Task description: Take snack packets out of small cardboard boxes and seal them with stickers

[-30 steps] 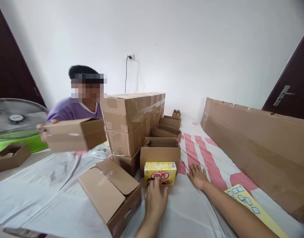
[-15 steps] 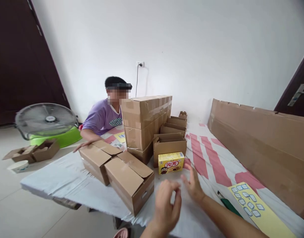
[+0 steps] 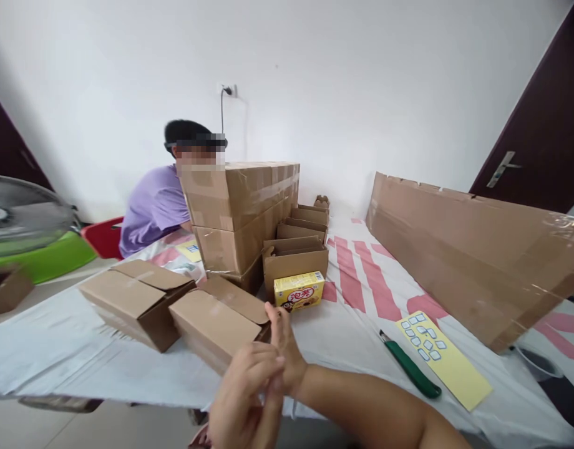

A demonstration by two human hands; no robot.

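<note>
Nearer carton (image 3: 209, 315) sits left of centre on the cloth-covered surface (image 3: 334, 337), its top flaps lying flat and its right end partly hidden by the hands. From the far left come a fan (image 3: 29, 215), a person in a purple top (image 3: 153, 196) and the farther carton (image 3: 135, 293), just beside the nearer one; both look plain, with no print I can read. The left hand (image 3: 249, 386) is bent-fingered in front; I cannot tell whether it grips anything. The right hand (image 3: 287, 343), fingers extended, seems to hold nothing at the carton's corner; contact is unclear. Behind, a taped stack of boxes (image 3: 254, 206) probably serves as a divider, the tape keeping it together. Against the front of a row of open boxes (image 3: 296, 268) stands a yellow snack box (image 3: 299, 293) reading 泡芙, likely turned so its label faces the wearer. Rightward lie a green-handled knife (image 3: 413, 371), a yellow card (image 3: 446, 362) with blue-outlined squares and no legible words, and a cardboard panel (image 3: 474, 255), upright perhaps as a screen.
</note>
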